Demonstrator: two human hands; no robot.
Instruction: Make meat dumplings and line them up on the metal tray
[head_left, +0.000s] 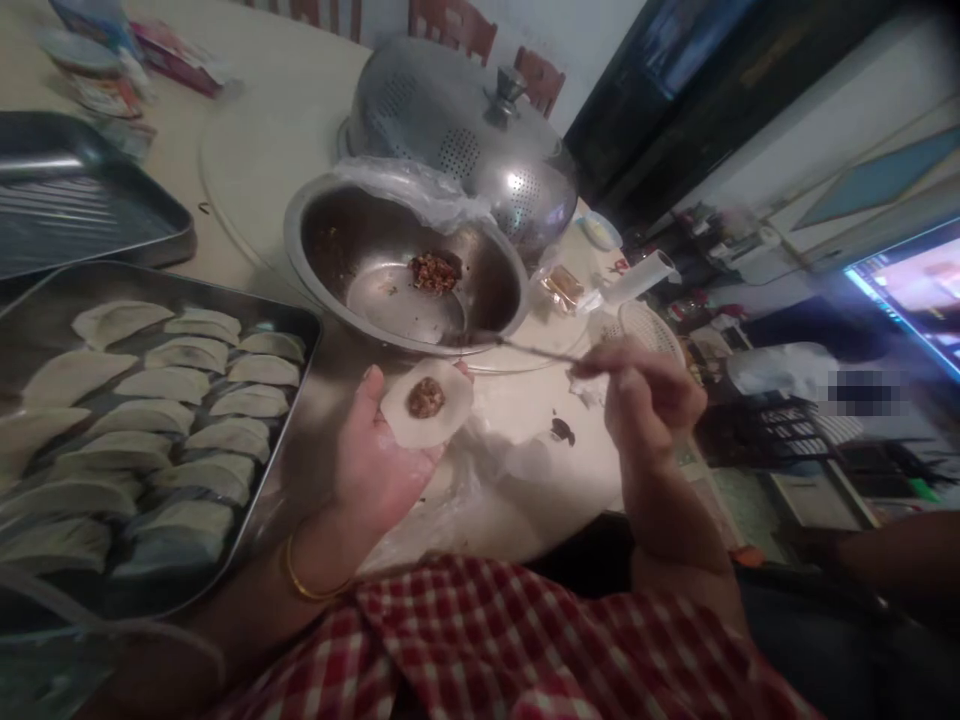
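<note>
On the palm of my left hand (pixel 386 465) lies a round dumpling wrapper (pixel 405 425), cupped by the thumb and fingers. A lump of brown filling (pixel 425 397) sits in its middle. My right hand (pixel 645 395) is closed around the thin handle of a spoon (pixel 536 350), whose blurred dark end points left over the near rim of a metal bowl (pixel 300 255). Some loose filling (pixel 435 272) remains inside that bowl. Left of my hands, rows of folded dumplings (pixel 161 387) lie in a metal tray (pixel 281 440).
Behind the bowl stands a large perforated metal dome (pixel 457 130), with crumpled plastic film (pixel 420 190) in front of it. A second dark tray (pixel 90 200) is at the far left. A white roll (pixel 641 275) and a white basket (pixel 651 330) stand at right. Another person's arm (pixel 900 560) shows at right.
</note>
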